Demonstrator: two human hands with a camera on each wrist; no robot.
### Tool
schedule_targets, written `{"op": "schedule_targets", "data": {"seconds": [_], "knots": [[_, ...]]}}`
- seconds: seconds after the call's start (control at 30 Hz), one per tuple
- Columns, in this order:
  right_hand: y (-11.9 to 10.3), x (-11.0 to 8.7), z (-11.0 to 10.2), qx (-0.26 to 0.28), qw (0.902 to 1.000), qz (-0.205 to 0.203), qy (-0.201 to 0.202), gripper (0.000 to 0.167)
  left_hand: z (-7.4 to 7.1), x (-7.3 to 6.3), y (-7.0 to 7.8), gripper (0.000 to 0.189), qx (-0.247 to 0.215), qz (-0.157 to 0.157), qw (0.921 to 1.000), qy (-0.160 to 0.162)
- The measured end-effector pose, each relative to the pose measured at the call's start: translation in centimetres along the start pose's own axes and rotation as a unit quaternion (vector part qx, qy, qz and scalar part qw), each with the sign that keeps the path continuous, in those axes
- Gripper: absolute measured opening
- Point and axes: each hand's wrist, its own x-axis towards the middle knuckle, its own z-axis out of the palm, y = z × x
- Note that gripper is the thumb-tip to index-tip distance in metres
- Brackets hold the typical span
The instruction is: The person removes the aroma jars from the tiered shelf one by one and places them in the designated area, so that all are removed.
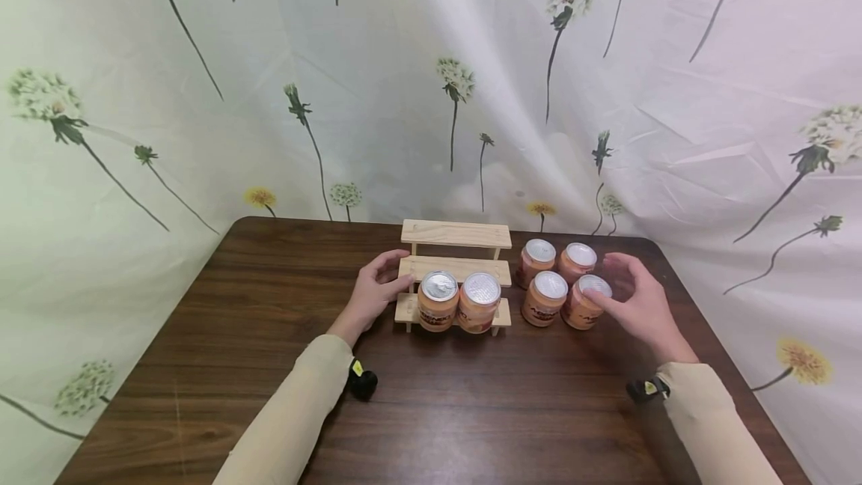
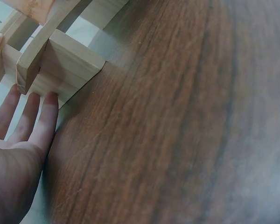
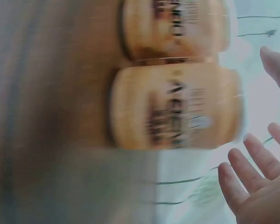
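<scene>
2 jars (image 1: 436, 311) on 3-tier wooden rack (image 1: 456, 233), 4 jars (image 1: 542, 304) R of it; L hand (image 1: 367, 294) straight-fingered against rack, R hand (image 1: 644, 309) spread.

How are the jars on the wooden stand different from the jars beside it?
There are two stand jars but four table jars. The stand jars sit on the lowest step; the table jars sit on the table. The stand jars make one row; the table jars make two. Both are orange and upright, with silvery tops.
</scene>
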Motion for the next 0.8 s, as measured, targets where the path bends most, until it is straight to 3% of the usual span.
{"op": "schedule_targets", "data": {"seconds": [0.2,0.4,0.5,0.63,0.8], "knots": [[-3.6,1.1,0.8,0.032,0.9984,-0.046,0.0,0.069,-0.1,0.0,-0.1,0.052,0.004,0.002,1.0,0.002],[-6.1,1.6,4.2,0.032,0.989,-0.137,-0.044,0.073,-0.4,1.0,-2.4,0.051,0.014,0.016,0.9997,0.009],[-7.4,1.5,6.1,0.052,0.9809,-0.171,-0.077,0.075,-0.5,1.0,-2.3,0.051,0.015,0.018,0.9997,0.008],[-8.9,1.1,8.3,0.085,0.9717,-0.178,-0.13,0.077,-0.5,1.0,-2.4,0.052,0.016,0.02,0.9996,0.008],[-9.7,0.8,10.4,0.107,0.9655,-0.153,-0.182,0.082,-0.4,1.1,-2.3,0.053,0.014,0.014,0.9998,0.003]]}}
